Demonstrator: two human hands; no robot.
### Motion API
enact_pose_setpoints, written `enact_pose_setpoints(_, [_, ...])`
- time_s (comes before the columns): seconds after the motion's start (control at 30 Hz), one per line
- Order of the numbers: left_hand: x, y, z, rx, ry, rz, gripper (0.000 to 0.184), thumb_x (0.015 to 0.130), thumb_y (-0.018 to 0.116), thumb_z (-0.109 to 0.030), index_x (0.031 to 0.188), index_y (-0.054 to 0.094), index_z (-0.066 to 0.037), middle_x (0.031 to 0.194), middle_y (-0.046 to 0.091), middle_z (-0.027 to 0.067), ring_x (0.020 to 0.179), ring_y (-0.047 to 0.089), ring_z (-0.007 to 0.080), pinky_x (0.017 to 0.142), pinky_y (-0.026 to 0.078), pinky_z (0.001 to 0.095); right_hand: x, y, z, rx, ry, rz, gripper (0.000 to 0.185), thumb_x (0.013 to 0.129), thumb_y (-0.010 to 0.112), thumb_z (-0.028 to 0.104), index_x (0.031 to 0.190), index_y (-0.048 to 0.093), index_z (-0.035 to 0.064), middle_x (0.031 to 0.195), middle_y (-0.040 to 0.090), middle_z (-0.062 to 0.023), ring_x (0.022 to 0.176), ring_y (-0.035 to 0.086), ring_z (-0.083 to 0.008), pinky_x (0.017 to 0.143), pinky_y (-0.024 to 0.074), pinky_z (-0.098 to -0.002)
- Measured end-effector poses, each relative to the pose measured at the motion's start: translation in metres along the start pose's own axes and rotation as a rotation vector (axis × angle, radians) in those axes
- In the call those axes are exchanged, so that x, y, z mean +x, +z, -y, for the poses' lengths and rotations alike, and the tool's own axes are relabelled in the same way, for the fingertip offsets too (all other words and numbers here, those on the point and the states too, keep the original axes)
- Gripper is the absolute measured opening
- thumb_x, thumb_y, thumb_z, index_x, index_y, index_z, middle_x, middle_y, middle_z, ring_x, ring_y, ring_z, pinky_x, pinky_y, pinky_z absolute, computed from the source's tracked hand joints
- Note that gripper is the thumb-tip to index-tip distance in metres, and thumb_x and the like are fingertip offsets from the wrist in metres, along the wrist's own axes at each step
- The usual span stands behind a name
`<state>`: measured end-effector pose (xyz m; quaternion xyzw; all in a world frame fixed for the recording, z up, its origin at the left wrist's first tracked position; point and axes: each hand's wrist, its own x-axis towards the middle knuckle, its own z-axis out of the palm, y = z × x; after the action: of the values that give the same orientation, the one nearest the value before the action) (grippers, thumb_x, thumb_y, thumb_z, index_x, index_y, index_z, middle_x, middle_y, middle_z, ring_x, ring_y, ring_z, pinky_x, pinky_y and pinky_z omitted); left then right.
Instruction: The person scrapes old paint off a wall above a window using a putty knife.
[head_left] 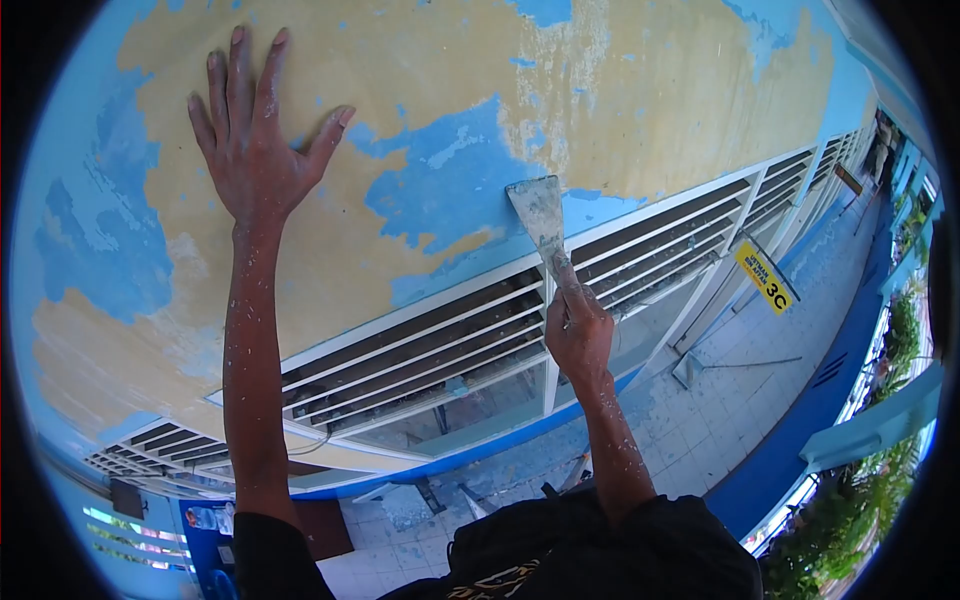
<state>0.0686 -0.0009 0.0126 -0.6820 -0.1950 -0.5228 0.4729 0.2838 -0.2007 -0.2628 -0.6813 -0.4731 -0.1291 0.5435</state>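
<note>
Black shirt (pixel 670 560) nearest cam, your L hand (pixel 258 165) released, palm-down w/ fingers spread on patchy wall (pixel 420 60), prob. for bracing, while R hand (pixel 583 335) grips scraper (pixel 543 220), blade up against blue paint (pixel 455 170) above louvres (pixel 640 248), likely for edge contact.

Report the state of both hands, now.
Left hand: open, fingers spread against the patchy tan-and-blue wall.
Right hand: closed around the handle of a grey, paint-smeared, flat-bladed scraper.

The scraper's flat blade (pixel 541 212) is looking like dull, crusty metal, and the wall (pixel 400 60) is showing rough, flaky paint.
</note>
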Motion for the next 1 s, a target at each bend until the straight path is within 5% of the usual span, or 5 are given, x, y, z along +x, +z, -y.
enact_pose_setpoints(0.27, [-0.005, -0.002, -0.004, -0.017, 0.001, 0.025, 0.087, 0.083, 0.075, -0.062, 0.157, 0.045, -0.026, 0.165, 0.038, 0.0101, 0.151, 0.035, 0.0404, 0.117, 0.027, 0.0665, 0.051, -0.016, 0.024, 0.045, -0.094, -0.061, 0.063, 0.089, 0.063, -0.001, 0.149, 0.055, 0.0166, 0.075, 0.066, -0.0142, 0.060, 0.065, -0.0296, 0.054, 0.0537, -0.0399])
enact_pose_setpoints(0.4, [-0.001, 0.002, 0.000, -0.040, 0.000, -0.029, 0.087, 0.083, 0.075, -0.061, 0.156, 0.045, -0.027, 0.165, 0.038, 0.0099, 0.151, 0.034, 0.0401, 0.117, 0.027, 0.0666, 0.003, -0.006, 0.002, 0.004, -0.040, 0.045, 0.055, 0.091, 0.059, -0.004, 0.145, 0.059, 0.0077, 0.095, 0.074, -0.0217, 0.084, 0.076, -0.0316, 0.070, 0.0594, -0.0408])
enact_pose_setpoints(0.7, [0.001, -0.001, -0.001, -0.022, 0.001, -0.007, 0.087, 0.082, 0.077, -0.060, 0.156, 0.047, -0.025, 0.166, 0.038, 0.0093, 0.151, 0.035, 0.0413, 0.117, 0.027, 0.0670, 0.007, -0.004, 0.007, 0.007, -0.014, 0.045, 0.054, 0.092, 0.058, -0.004, 0.144, 0.059, 0.0075, 0.095, 0.074, -0.0206, 0.072, 0.072, -0.0308, 0.067, 0.0585, -0.0414])
enact_pose_setpoints(0.87, [0.002, -0.002, -0.001, -0.014, 0.010, 0.003, 0.088, 0.082, 0.076, -0.060, 0.156, 0.046, -0.024, 0.166, 0.037, 0.0101, 0.151, 0.035, 0.0418, 0.116, 0.027, 0.0673, 0.049, -0.011, 0.022, -0.013, -0.149, -0.090, 0.062, 0.091, 0.062, -0.001, 0.151, 0.052, 0.0155, 0.074, 0.063, -0.0145, 0.065, 0.066, -0.0321, 0.052, 0.0513, -0.0437])
enact_pose_setpoints(1.0, [0.001, -0.003, -0.002, -0.010, 0.005, 0.009, 0.088, 0.082, 0.076, -0.060, 0.156, 0.046, -0.023, 0.166, 0.037, 0.0107, 0.151, 0.035, 0.0417, 0.117, 0.027, 0.0671, 0.059, -0.013, 0.022, 0.032, -0.078, -0.065, 0.058, 0.091, 0.059, -0.002, 0.147, 0.057, 0.0125, 0.082, 0.068, -0.0183, 0.068, 0.069, -0.0324, 0.058, 0.0533, -0.0425])
